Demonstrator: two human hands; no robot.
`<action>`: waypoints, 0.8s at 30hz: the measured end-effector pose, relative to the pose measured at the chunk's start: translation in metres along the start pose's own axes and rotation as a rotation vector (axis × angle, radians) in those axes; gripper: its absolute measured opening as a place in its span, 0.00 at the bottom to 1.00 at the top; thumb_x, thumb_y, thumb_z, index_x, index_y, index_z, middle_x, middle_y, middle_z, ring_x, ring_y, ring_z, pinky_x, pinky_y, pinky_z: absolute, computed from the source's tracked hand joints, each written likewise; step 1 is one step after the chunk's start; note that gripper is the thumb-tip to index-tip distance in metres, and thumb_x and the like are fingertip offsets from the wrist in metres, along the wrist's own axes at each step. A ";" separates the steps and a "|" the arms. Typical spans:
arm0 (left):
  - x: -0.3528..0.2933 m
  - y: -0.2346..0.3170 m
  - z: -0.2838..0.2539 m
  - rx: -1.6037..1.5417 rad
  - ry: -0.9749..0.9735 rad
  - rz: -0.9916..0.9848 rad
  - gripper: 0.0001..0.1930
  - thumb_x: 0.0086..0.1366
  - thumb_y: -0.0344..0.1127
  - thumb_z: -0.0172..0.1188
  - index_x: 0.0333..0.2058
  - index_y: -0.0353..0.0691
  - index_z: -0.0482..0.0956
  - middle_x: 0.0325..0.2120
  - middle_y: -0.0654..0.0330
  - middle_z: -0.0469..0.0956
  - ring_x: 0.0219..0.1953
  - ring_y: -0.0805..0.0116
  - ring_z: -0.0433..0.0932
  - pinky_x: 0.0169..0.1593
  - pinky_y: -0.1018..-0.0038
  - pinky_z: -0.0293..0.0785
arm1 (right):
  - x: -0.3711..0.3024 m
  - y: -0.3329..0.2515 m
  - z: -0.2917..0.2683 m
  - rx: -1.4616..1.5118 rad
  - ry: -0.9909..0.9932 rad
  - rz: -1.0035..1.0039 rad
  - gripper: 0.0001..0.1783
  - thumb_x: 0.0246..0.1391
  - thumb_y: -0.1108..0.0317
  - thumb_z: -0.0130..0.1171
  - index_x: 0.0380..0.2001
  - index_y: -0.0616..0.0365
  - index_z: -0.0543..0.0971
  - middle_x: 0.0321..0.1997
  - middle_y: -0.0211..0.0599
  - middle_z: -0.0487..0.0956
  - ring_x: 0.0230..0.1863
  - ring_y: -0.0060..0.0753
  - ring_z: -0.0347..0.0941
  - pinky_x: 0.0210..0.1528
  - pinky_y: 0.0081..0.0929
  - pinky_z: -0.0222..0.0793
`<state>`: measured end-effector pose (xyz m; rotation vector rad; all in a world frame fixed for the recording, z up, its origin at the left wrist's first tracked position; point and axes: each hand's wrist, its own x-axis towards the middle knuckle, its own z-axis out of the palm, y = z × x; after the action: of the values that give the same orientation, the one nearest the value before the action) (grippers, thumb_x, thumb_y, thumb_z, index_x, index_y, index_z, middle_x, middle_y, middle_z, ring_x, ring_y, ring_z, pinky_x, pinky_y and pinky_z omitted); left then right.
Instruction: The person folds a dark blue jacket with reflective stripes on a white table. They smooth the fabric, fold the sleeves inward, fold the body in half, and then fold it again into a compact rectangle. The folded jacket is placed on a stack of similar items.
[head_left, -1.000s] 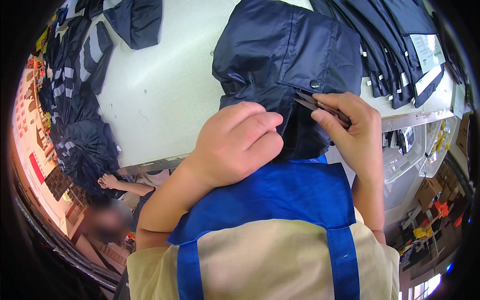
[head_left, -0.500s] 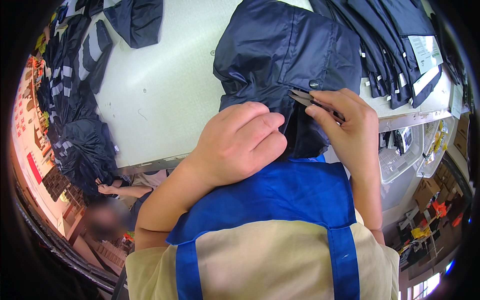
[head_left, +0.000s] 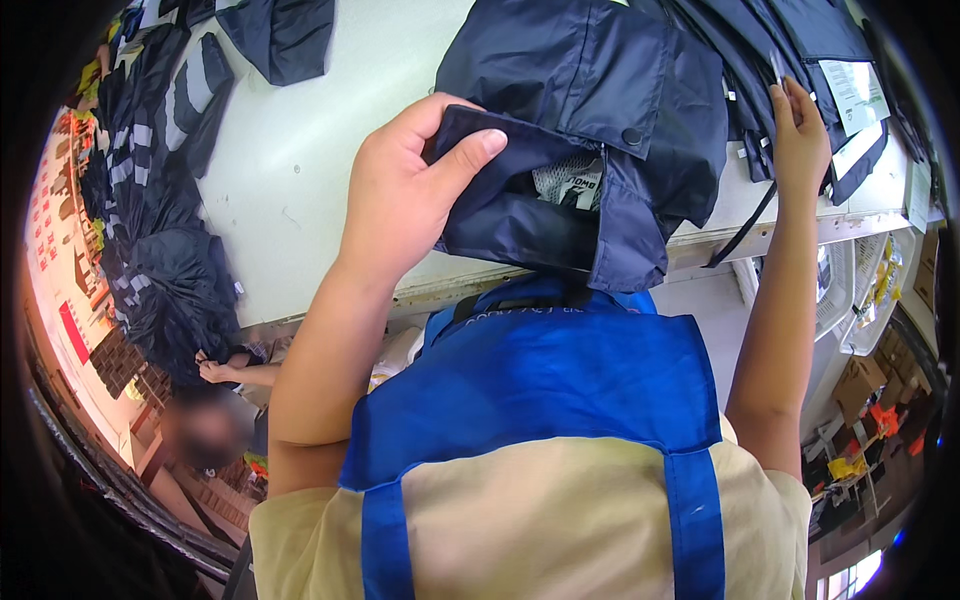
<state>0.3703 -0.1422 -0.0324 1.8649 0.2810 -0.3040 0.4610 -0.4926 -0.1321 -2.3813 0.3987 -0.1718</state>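
A navy garment point(head_left: 560, 70) lies bunched on the pale table in front of me. My left hand point(head_left: 415, 190) grips the edge of its opening between thumb and fingers and holds it apart. Inside, a light mesh lining with a printed label point(head_left: 570, 182) shows. A dark snap button point(head_left: 631, 136) sits on the flap beside the opening. Over at the right, my right hand point(head_left: 803, 135) is closed on thread snips point(head_left: 776, 68), of which only the metal tips show. That hand is away from the garment, in front of a stack of dark garments point(head_left: 715, 50).
More dark garments with grey stripes point(head_left: 135, 170) hang over the table's point(head_left: 290, 190) left end. A co-worker's hand point(head_left: 215, 371) touches them below. White plastic baskets point(head_left: 868, 290) stand under the right edge. A thin black strap point(head_left: 745, 228) dangles over that edge.
My right hand has moved up and right with the snips, away from the garment. My left hand has shifted up and left, and the garment's opening is now spread, showing its lining.
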 end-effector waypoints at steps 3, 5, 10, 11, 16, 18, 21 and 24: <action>-0.008 0.001 0.004 -0.010 0.031 0.061 0.07 0.61 0.33 0.62 0.33 0.34 0.77 0.24 0.67 0.77 0.28 0.82 0.70 0.35 0.83 0.68 | 0.006 0.005 0.002 -0.352 0.187 -0.437 0.33 0.53 0.51 0.61 0.58 0.56 0.69 0.58 0.54 0.69 0.60 0.52 0.63 0.60 0.39 0.58; -0.014 -0.004 0.004 -0.001 0.048 0.116 0.07 0.58 0.27 0.62 0.36 0.36 0.77 0.28 0.64 0.76 0.29 0.76 0.72 0.36 0.80 0.69 | -0.035 -0.051 -0.013 -0.002 0.108 -0.375 0.34 0.52 0.52 0.62 0.57 0.61 0.69 0.53 0.47 0.72 0.54 0.43 0.68 0.57 0.35 0.62; -0.030 0.001 0.015 0.595 0.205 0.900 0.20 0.48 0.22 0.63 0.42 0.42 0.76 0.36 0.58 0.73 0.37 0.59 0.73 0.41 0.70 0.70 | -0.148 -0.124 -0.037 0.016 -0.671 -0.649 0.48 0.25 0.67 0.75 0.57 0.50 0.68 0.56 0.45 0.66 0.60 0.49 0.59 0.60 0.42 0.60; -0.044 -0.003 0.015 0.591 0.036 1.025 0.20 0.49 0.24 0.63 0.44 0.41 0.75 0.38 0.57 0.74 0.40 0.59 0.72 0.42 0.69 0.71 | -0.156 -0.115 -0.027 -0.028 -0.621 -0.644 0.45 0.27 0.72 0.71 0.57 0.50 0.69 0.55 0.44 0.67 0.59 0.49 0.60 0.59 0.41 0.61; -0.048 -0.037 0.039 0.985 -0.047 0.824 0.22 0.47 0.31 0.61 0.45 0.39 0.77 0.41 0.59 0.75 0.43 0.59 0.73 0.50 0.62 0.68 | -0.153 -0.088 -0.017 0.348 -0.585 -0.248 0.21 0.41 0.83 0.58 0.43 0.61 0.78 0.35 0.36 0.78 0.36 0.30 0.74 0.44 0.23 0.68; -0.049 -0.041 0.039 1.032 -0.020 0.883 0.19 0.48 0.32 0.60 0.43 0.40 0.78 0.39 0.62 0.75 0.43 0.62 0.72 0.48 0.64 0.68 | -0.150 -0.074 -0.022 0.416 -0.511 0.033 0.11 0.51 0.79 0.58 0.40 0.62 0.78 0.29 0.26 0.76 0.32 0.15 0.68 0.38 0.14 0.64; -0.055 -0.036 0.039 0.973 -0.056 0.946 0.15 0.49 0.32 0.59 0.39 0.42 0.79 0.36 0.64 0.75 0.40 0.65 0.73 0.45 0.67 0.67 | -0.151 -0.069 -0.026 0.646 -0.427 0.104 0.08 0.57 0.71 0.58 0.38 0.66 0.78 0.29 0.21 0.74 0.32 0.12 0.65 0.37 0.11 0.60; -0.060 -0.038 0.040 0.914 0.001 1.039 0.13 0.48 0.32 0.60 0.36 0.43 0.81 0.33 0.65 0.75 0.37 0.67 0.73 0.44 0.69 0.66 | -0.157 -0.064 -0.026 0.721 -0.343 0.133 0.09 0.58 0.71 0.58 0.38 0.65 0.78 0.30 0.21 0.74 0.33 0.12 0.65 0.37 0.11 0.60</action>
<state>0.2980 -0.1708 -0.0572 2.5972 -0.9767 0.3587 0.3218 -0.4119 -0.0726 -1.6266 0.2680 0.1381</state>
